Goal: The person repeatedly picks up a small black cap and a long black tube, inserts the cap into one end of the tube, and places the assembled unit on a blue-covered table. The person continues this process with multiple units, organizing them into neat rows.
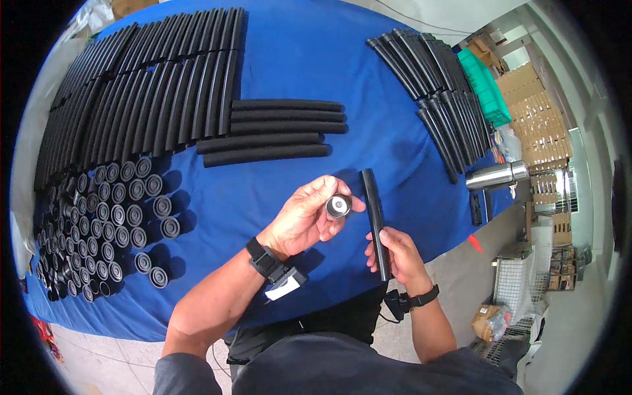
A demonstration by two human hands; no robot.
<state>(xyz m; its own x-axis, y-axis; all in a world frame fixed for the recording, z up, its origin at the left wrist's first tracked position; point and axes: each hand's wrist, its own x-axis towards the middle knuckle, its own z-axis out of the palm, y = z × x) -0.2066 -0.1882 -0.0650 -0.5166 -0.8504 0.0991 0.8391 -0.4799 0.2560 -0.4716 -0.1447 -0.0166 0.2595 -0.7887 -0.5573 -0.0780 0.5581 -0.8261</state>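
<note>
Over the blue-covered table, my left hand (296,220) has its fingers wrapped round a small round cap (338,206). The cap's open end faces up and shows a pale inside with a dark rim. To its right, a straight black tube (372,204) stands out from my right hand (403,258), gripped near its lower end between thumb and fingers. Cap and tube are apart. Many loose black round caps (137,189) lie in a cluster on the left of the table.
Rows of black tubes (138,99) cover the far left of the blue cloth (296,52). Several more tubes (276,141) lie crosswise beside them. Black tubes with flared ends (447,125) are stacked at right, near a steel bottle (494,176) and green crate (484,85).
</note>
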